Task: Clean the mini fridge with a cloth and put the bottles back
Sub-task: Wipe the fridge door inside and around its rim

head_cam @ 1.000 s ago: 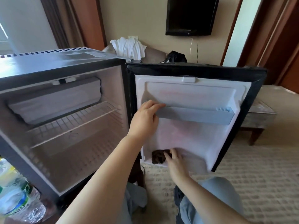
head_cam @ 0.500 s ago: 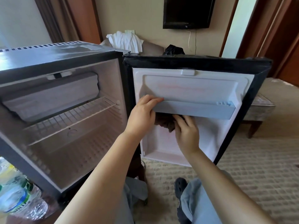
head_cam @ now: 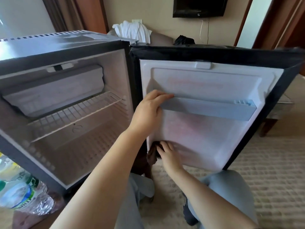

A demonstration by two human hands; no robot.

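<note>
Wiping the inside of the door [head_cam: 206,138] on the mini fridge [head_cam: 66,47] right now, so a few tips for this bit.

The left hand [head_cam: 146,111] is clamped on the left end of the door rail [head_cam: 209,108], fingers over the top and the thumb tucked under as far as I can tell. Good call, since a door hanging open will swing away the second you push on it. The right hand [head_cam: 168,154] has its fingers closed on the dark cloth [head_cam: 151,157], pressing it into the liner well below the rail's left end, down by the bottom corner near the hinge side.

From there I'd work in overlapping passes toward the side below the rail's right end. Push the cloth into the lip along the bottom edge, because that's where gunk probably collects. Then do the underside of the rail and the pocket behind it. Keep the pressure moderate, as that liner looks like thin plastic.

The wire shelf [head_cam: 74,116], left of the rail inside the cabinet, sits empty. The bottles [head_cam: 19,192] wait outside the cabinet, far left of the rail and lower down, so putting them back comes later.
</note>
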